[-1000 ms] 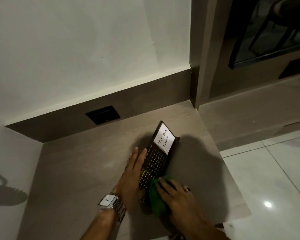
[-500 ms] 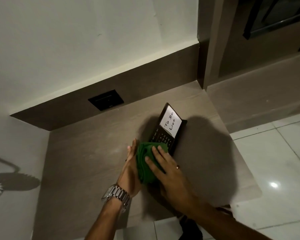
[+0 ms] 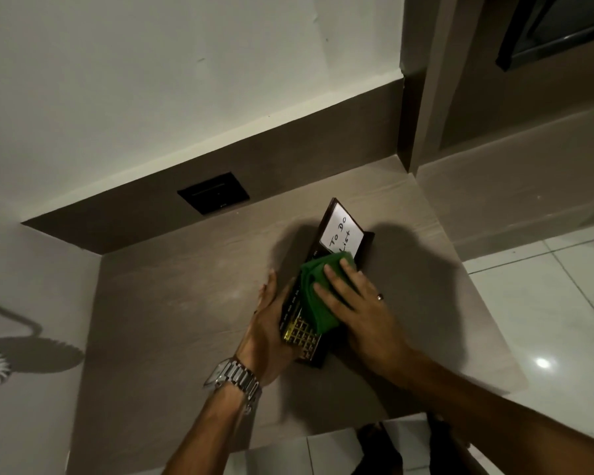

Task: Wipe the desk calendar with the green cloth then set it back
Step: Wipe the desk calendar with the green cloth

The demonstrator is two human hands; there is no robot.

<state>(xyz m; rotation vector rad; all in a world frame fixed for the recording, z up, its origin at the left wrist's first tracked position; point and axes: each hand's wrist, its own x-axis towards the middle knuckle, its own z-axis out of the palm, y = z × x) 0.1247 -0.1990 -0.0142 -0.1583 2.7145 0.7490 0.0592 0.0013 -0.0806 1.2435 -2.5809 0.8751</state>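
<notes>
At frame centre, the desk calendar lies on the counter. Left grip, fingers straight, braces its left edge. Right grip, fingers flat, presses the green cloth onto its face, touching the white note card.

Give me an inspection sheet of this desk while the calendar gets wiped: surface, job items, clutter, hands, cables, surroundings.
Surface: grey-brown desk, dimly lit, with a shadow cast around the hands.
Job's things: desk calendar lies on the desk with its white To Do List panel at the far end; green cloth sits bunched on its middle.
Clutter: nothing seen.
Hands: left hand rests with straight fingers along the calendar's left edge; right hand presses flat on the cloth.
Cables: nothing seen.
Surroundings: black wall plate behind the desk; tiled floor to the right; wristwatch on the left wrist.
</notes>
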